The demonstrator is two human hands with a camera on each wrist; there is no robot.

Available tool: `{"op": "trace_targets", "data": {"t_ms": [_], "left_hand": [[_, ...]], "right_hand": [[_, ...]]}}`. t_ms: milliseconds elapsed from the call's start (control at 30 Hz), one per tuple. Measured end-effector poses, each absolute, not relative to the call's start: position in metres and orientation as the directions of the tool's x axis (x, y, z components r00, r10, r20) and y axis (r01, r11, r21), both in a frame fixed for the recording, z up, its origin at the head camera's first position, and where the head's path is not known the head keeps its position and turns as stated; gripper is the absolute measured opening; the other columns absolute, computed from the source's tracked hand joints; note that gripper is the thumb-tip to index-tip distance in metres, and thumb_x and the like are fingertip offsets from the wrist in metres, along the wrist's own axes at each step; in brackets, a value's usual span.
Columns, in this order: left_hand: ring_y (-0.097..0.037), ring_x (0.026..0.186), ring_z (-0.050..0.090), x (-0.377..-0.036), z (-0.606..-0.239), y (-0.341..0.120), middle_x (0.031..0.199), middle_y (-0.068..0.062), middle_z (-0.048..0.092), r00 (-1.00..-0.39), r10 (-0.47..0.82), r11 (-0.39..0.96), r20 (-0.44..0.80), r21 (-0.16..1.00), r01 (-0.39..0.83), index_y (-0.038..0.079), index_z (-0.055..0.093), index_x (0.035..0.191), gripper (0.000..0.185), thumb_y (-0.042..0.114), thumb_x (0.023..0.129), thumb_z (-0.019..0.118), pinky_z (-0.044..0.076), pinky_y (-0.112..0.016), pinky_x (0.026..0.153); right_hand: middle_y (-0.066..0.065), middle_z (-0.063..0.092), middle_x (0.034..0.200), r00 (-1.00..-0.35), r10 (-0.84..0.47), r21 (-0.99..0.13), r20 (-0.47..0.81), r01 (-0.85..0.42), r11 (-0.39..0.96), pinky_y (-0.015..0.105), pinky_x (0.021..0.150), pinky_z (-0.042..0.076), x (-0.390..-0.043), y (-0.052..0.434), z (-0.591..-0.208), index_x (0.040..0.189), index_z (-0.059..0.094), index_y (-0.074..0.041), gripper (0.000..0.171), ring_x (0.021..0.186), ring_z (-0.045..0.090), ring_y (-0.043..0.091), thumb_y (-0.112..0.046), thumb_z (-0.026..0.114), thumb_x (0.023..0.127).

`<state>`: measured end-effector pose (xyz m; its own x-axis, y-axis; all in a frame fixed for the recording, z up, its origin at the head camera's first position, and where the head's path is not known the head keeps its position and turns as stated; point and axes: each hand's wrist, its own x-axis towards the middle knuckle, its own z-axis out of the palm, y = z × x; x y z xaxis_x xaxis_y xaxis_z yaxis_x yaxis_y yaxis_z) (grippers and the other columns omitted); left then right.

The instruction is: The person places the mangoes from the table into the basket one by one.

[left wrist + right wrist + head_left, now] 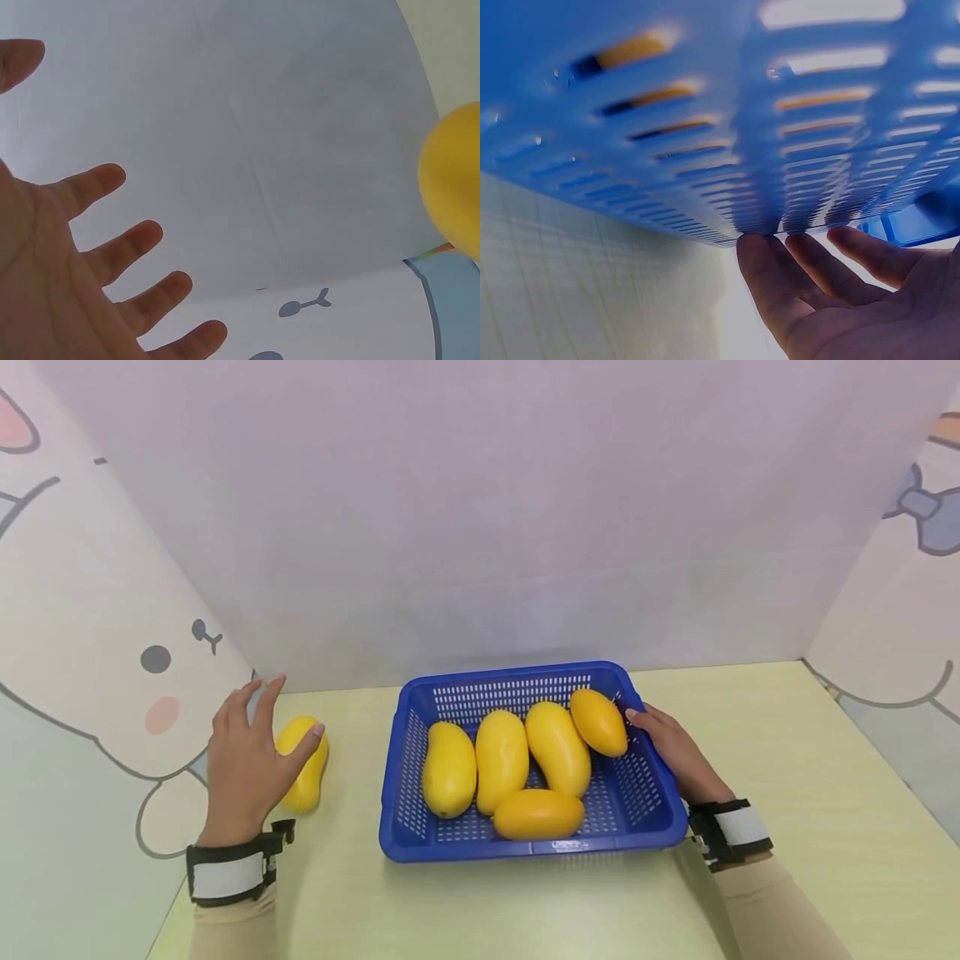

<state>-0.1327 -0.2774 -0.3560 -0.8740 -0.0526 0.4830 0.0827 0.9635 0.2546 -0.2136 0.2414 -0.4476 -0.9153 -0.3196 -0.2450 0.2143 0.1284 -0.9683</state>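
Note:
A blue plastic basket (637, 842) with slotted walls holds several yellow mangoes (502, 756). At its right side, my right hand (678, 758) grips the rim, thumb over the edge. Its fingers (840, 274) touch the slotted outside of the basket in the right wrist view. One more mango (306, 789) lies on the table to the left of the basket. My left hand (251, 760) hovers beside and partly in front of that mango, with fingers spread and nothing held. In the left wrist view, only part of the mango (457, 176) shows, apart from the fingers.
The pale yellow-green table (480, 910) extends to a plain whitish wall (510, 527) behind the basket. On the left, a panel with a cartoon animal (97, 635) stands close to the left hand. A similar cartoon panel (892, 627) is on the right.

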Motion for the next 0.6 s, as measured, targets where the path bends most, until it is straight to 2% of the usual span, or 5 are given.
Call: {"op": "trace_targets", "data": {"t_ms": [300, 600], "left_hand": [[-0.055, 0.134, 0.032, -0.152, -0.382, -0.291, 0.151, -0.033, 0.032, -0.905, -0.114, 0.961, 0.409, 0.275, 0.003, 0.009, 0.031, 0.158, 0.086, 0.048, 0.090, 0.064, 0.033, -0.074, 0.100], [-0.059, 0.134, 0.029, -0.161, -0.402, -0.303, 0.153, -0.036, 0.026, -0.943, -0.198, 0.950, 0.269, 0.290, -0.117, 0.008, 0.024, 0.160, 0.090, 0.054, 0.092, 0.060, 0.032, -0.075, 0.100]], "right_hand": [[0.027, 0.051, 0.135, -0.916, -0.311, -0.967, -0.252, 0.222, 0.127, 0.047, 0.080, 0.060, -0.212, 0.242, -0.446, 0.163, 0.018, -0.014, 0.075, 0.100, 0.067, 0.034, -0.054, 0.041, 0.105], [0.029, 0.052, 0.132, -0.917, -0.304, -0.963, -0.259, 0.222, 0.153, 0.048, 0.079, 0.060, -0.214, 0.241, -0.447, 0.163, 0.019, -0.014, 0.076, 0.096, 0.068, 0.034, -0.055, 0.042, 0.104]]}}
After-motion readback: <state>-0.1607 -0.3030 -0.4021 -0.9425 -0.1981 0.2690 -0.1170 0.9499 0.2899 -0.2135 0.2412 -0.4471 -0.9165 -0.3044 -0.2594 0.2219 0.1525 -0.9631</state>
